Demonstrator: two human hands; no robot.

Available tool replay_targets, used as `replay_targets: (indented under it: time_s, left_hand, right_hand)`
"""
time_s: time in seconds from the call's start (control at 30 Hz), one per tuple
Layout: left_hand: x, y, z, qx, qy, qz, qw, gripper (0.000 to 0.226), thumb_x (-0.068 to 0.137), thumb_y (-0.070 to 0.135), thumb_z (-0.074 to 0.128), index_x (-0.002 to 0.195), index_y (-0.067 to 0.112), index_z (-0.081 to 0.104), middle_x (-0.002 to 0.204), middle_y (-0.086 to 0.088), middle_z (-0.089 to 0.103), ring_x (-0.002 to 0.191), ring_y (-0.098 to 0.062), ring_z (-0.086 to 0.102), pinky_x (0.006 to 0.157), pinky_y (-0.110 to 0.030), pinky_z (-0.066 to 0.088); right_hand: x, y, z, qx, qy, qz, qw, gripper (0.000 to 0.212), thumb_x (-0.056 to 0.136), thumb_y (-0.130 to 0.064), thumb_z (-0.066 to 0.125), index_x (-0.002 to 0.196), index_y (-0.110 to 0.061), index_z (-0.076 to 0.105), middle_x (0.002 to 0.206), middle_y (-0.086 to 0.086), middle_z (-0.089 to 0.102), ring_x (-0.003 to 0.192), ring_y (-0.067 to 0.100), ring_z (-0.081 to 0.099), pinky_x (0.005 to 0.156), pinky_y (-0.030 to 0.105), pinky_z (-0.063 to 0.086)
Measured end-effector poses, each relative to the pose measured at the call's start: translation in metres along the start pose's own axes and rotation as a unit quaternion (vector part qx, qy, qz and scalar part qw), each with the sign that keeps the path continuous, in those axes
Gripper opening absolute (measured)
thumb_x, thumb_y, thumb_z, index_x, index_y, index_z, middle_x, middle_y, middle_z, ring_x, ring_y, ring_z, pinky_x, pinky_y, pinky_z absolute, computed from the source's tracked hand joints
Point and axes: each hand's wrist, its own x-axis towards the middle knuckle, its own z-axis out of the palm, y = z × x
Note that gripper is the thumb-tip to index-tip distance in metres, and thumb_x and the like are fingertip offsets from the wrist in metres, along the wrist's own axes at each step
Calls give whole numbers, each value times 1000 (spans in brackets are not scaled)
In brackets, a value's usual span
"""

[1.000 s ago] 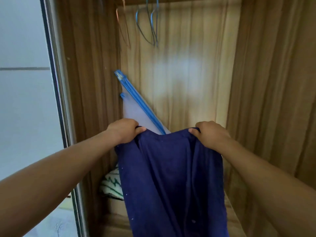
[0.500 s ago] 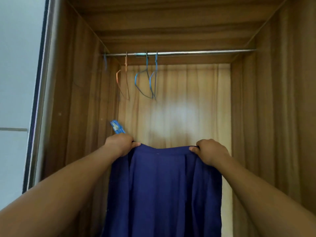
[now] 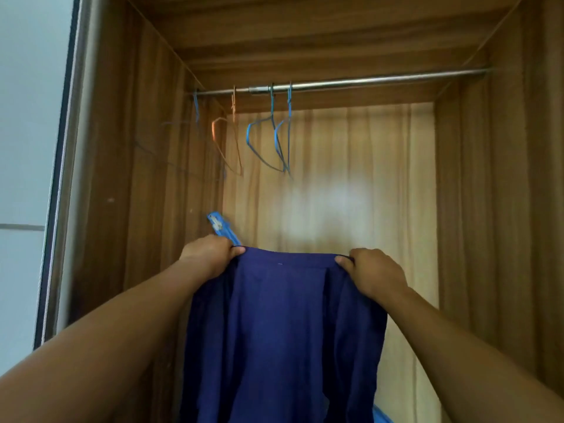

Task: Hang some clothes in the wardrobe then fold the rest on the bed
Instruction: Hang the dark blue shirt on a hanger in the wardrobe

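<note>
A dark blue garment [image 3: 283, 337] hangs from both my hands in front of the open wooden wardrobe [image 3: 146, 154]. My left hand [image 3: 207, 254] grips its top left corner and my right hand [image 3: 375, 273] grips its top right corner, stretching the top edge level. High above, a metal rail [image 3: 381, 81] crosses the wardrobe. Two blue wire hangers [image 3: 274, 138] and an orange one [image 3: 229, 141] hang empty at the rail's left part. The garment's lower part runs out of view.
A blue-edged flat item [image 3: 218, 222] leans in the wardrobe's back left corner, just behind my left hand. A pale sliding door [image 3: 27, 148] with a dark frame stands at the left. The rail's right stretch carries nothing.
My view has tilted up from the wardrobe's floor to the rail and hangers. Both hands keep their grip on the garment, its top edge now pulled straighter.
</note>
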Motion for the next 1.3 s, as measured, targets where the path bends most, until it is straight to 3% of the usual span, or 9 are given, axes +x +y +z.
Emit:
replay_targets:
  time_s: [0.13, 0.3, 0.53, 0.7, 0.83, 0.93, 1.1, 1.2, 1.3]
  left_hand:
    - [-43, -5, 82, -21, -85, -7, 996, 59, 102, 64, 28, 115, 19, 65, 121, -10, 66, 108, -28, 63, 78, -35, 43]
    - [-102, -7, 177, -44, -194, -11, 980, 55, 106, 56, 25, 124, 19, 62, 123, -10, 63, 110, -28, 61, 96, -43, 50]
    - [-167, -5, 264, -63, -297, 28, 952, 46, 110, 40, 28, 137, 14, 55, 136, -17, 59, 122, -34, 58, 103, -39, 45]
    - [-191, 1, 283, -102, -324, -3, 941, 45, 107, 39, 41, 140, 10, 52, 139, -25, 50, 123, -38, 53, 105, -34, 41]
    - [-186, 0, 256, -133, -339, 2, 931, 41, 105, 43, 46, 126, 10, 59, 126, -15, 63, 112, -32, 60, 96, -38, 48]
    - [-169, 1, 214, -141, -327, 6, 934, 37, 104, 40, 50, 120, 8, 61, 125, -14, 64, 111, -32, 60, 98, -38, 48]
    - [-123, 6, 105, -131, -285, 49, 948, 33, 101, 45, 54, 114, 16, 62, 129, -9, 62, 113, -28, 59, 102, -42, 47]
    - [-102, 14, 38, -170, -252, 40, 952, 38, 100, 42, 57, 124, 13, 62, 125, -5, 64, 111, -27, 64, 98, -42, 52]
    - [-89, 24, -23, -174, -200, 48, 963, 22, 101, 38, 57, 108, 19, 63, 102, -2, 65, 87, -21, 64, 80, -32, 53]
  right_hand:
    - [-54, 8, 80, 45, -74, -2, 996, 54, 102, -62, 32, 85, -19, 61, 84, -1, 62, 70, 17, 52, 57, 32, 36]
    - [-115, 11, 165, 114, -154, -9, 981, 53, 102, -63, 30, 88, -21, 58, 79, -8, 57, 73, 14, 54, 58, 30, 38]
    - [-184, 10, 251, 95, -190, -98, 972, 42, 107, -43, 38, 114, -13, 67, 113, 11, 71, 105, 31, 65, 91, 37, 47]
    - [-206, 8, 264, 68, -283, -76, 954, 37, 105, -49, 36, 113, -19, 56, 112, 8, 69, 101, 28, 65, 77, 37, 44]
    - [-194, 5, 239, 64, -357, -64, 930, 38, 99, -51, 49, 120, -20, 59, 123, 3, 64, 108, 24, 60, 92, 40, 50]
    - [-163, -2, 202, 69, -392, -56, 915, 43, 96, -50, 56, 120, -14, 62, 121, 5, 63, 104, 22, 59, 84, 32, 49]
    - [-99, -29, 97, 91, -369, -94, 920, 48, 98, -57, 52, 117, -14, 64, 120, 4, 60, 107, 23, 58, 97, 38, 49]
    - [-70, -38, 36, 155, -324, -74, 930, 46, 94, -58, 59, 114, -17, 64, 109, 3, 63, 98, 26, 65, 87, 41, 58]
    - [-46, -42, -23, 173, -276, -77, 942, 46, 92, -62, 60, 112, -21, 64, 96, 2, 65, 79, 20, 65, 63, 29, 53]
